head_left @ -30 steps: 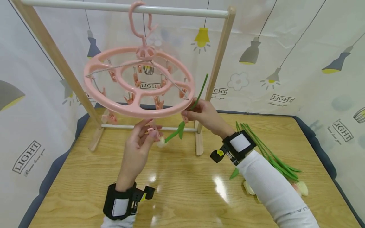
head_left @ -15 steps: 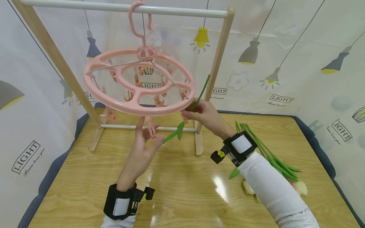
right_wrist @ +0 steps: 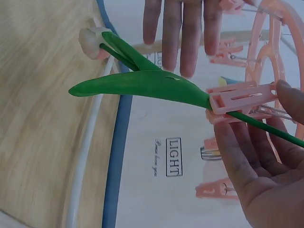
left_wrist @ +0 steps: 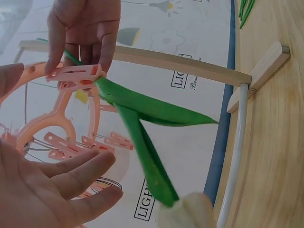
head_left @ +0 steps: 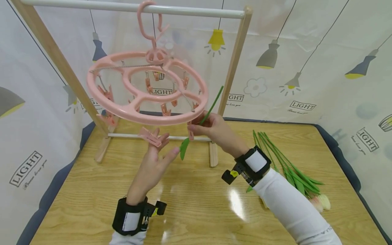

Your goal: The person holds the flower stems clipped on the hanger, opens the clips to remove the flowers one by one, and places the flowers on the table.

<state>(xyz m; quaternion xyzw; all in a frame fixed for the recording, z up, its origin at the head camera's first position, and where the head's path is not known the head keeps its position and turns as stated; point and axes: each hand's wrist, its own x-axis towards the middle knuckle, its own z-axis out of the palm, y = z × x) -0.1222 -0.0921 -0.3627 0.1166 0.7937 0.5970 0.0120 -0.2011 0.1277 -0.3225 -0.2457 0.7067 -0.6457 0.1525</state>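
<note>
A pink round clip hanger (head_left: 147,119) hangs by its hook from a white bar. At its near right rim, my right hand (head_left: 218,132) pinches a pink clothespin (right_wrist: 244,98) between thumb and fingers. The clothespin's jaws stand over the stem of an artificial tulip (right_wrist: 137,85). Its green leaves (left_wrist: 152,107) point down, and the pale blossom (left_wrist: 187,211) hangs lowest, hidden behind my left hand in the head view. My left hand (head_left: 153,166) is spread below the rim with its fingers extended. Another pink clothespin (head_left: 150,136) dangles right at its fingertips.
A wooden rack with a white top bar (head_left: 196,11) and a lower bar (left_wrist: 240,142) frames the hanger. More clothespins (head_left: 105,119) dangle around the ring. Several tulips (head_left: 291,163) lie on the wooden table (head_left: 190,211) by my right forearm. A printed backdrop stands behind.
My left hand has let go of a clothespin by the blossom and opened; that clothespin swung left. My right hand moved slightly left and down with its clothespin and the tulip, and the hanger turned a little.
</note>
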